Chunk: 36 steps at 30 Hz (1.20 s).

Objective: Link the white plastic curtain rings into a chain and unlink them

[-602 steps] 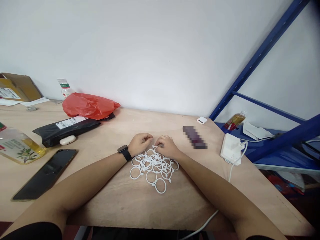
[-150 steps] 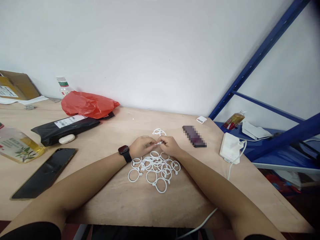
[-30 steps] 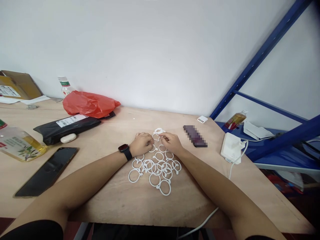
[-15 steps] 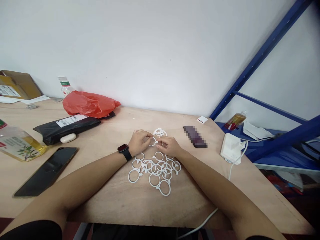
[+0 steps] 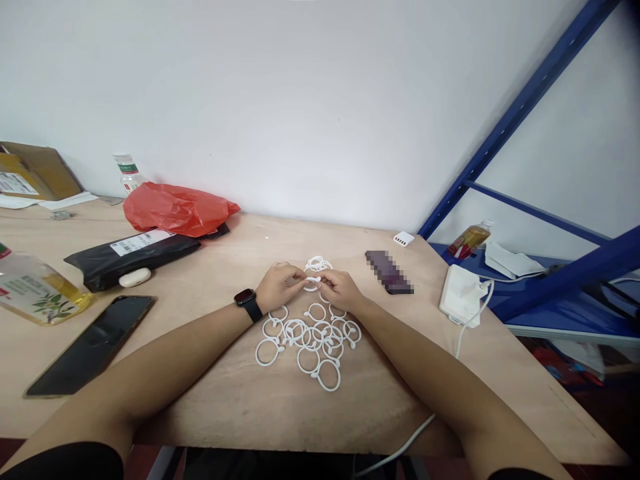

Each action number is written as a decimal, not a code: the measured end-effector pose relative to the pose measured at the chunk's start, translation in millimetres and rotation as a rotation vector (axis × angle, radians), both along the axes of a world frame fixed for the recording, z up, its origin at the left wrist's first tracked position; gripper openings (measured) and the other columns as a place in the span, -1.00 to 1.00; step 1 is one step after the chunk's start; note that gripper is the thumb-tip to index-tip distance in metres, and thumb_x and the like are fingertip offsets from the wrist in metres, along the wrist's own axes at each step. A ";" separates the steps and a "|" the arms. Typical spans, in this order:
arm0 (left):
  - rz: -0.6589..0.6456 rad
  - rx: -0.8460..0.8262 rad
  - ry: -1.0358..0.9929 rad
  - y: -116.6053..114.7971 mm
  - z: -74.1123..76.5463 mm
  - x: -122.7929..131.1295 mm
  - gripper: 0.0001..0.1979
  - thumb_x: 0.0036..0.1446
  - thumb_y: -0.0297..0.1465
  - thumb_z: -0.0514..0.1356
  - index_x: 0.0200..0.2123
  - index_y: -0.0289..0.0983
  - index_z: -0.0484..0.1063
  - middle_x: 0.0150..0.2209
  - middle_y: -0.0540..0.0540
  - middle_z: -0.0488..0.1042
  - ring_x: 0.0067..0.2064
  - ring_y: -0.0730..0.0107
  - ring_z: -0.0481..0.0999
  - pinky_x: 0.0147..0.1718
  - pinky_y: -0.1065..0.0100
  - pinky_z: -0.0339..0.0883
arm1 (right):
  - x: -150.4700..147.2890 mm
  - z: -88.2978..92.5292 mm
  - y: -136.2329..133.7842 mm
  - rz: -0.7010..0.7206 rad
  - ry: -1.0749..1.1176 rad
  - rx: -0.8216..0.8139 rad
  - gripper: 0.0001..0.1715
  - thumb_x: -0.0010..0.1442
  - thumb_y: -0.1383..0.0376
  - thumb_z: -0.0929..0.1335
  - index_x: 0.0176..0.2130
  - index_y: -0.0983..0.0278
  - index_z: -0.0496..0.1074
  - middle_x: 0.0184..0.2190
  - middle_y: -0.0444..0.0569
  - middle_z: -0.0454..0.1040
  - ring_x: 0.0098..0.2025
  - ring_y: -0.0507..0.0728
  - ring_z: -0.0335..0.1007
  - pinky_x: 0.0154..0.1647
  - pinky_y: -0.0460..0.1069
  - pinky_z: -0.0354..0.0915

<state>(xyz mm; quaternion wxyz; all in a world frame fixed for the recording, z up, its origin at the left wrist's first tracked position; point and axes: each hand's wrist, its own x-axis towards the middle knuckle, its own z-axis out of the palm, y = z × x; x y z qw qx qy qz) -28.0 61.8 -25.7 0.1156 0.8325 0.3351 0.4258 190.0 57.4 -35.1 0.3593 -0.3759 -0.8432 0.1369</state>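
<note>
You have a white ring [image 5: 311,289] up between both hands, over the middle of the table [image 5: 235,400], just on the near side of a small cluster of white rings [image 5: 317,263]. Your left hand [image 5: 281,285] pinches the ring's left side, thumb and fingertips together on it; your right hand [image 5: 343,290] has its thumb and fingertips clamped on the right side, by the little knob. Just nearer to you than your hands, a loose spread of white rings [image 5: 304,331] lies on the table, many overlapping, a few at its edges lying more singly. A dark watch [image 5: 245,298] sits on your left wrist. Farther left you have a phone [image 5: 90,350] lying flat, a white oval case [image 5: 135,277] against a black package [image 5: 145,257], and a red plastic bag [image 5: 180,209] just beyond that. At the left edge is a bottle [image 5: 40,290] with yellow liquid in it. Right of your hands lies a dark, pixelated object [image 5: 390,273], with a white block [image 5: 403,239] beyond it and a white power brick [image 5: 460,297] farther right, beside the blue rack [image 5: 520,103].
</note>
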 end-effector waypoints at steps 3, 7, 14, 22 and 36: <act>-0.030 0.000 0.008 0.4 0.2 -0.4 -0.85 0.17 -0.30 0.26 -0.36 -0.26 0.49 -0.38 -0.04 0.57 -0.32 0.36 0.52 -0.22 0.28 0.30 | 0.3 0.8 -0.3 0.005 -0.018 0.004 -0.81 0.22 0.29 0.27 -0.25 0.26 0.48 -0.47 -0.10 0.49 -0.44 0.04 0.35 -0.37 -0.09 0.20; -0.119 -0.027 0.041 -0.4 -0.1 -0.6 -0.83 0.18 -0.26 0.25 -0.31 -0.25 0.51 -0.35 -0.06 0.59 -0.29 0.36 0.53 -0.21 0.30 0.33 | -0.3 3.1 -0.8 0.000 -0.031 0.008 -0.84 0.15 0.37 0.26 -0.36 0.25 0.43 -0.49 -0.11 0.45 -0.44 0.05 0.33 -0.36 -0.09 0.18; -0.216 -0.021 0.083 -4.4 -0.6 1.6 -0.85 0.22 -0.33 0.19 -0.20 -0.25 0.51 -0.31 -0.08 0.60 -0.26 0.36 0.53 -0.20 0.31 0.35 | 0.1 3.9 1.0 0.044 -0.072 0.010 -0.79 0.08 0.43 0.20 -0.42 0.25 0.39 -0.49 -0.09 0.43 -0.40 0.07 0.34 -0.32 -0.08 0.19; -0.212 0.020 0.072 -4.7 0.3 1.9 -0.87 0.22 -0.36 0.18 -0.22 -0.26 0.48 -0.33 -0.07 0.56 -0.28 0.39 0.50 -0.22 0.34 0.36 | -0.8 4.0 -1.4 -0.020 -0.010 0.026 -0.68 0.13 0.43 0.22 -0.23 0.24 0.51 -0.40 -0.08 0.55 -0.36 0.06 0.43 -0.25 -0.09 0.28; 0.091 -0.144 0.016 11.9 -13.0 -2.2 -0.75 0.16 -0.32 0.23 -0.11 -0.27 0.50 -0.16 -0.13 0.59 -0.18 0.26 0.57 -0.15 0.25 0.44 | 11.3 4.1 4.0 0.028 -0.282 0.093 -0.65 0.02 0.46 0.30 -0.24 0.19 0.56 -0.27 -0.08 0.62 -0.25 0.11 0.52 -0.22 -0.05 0.35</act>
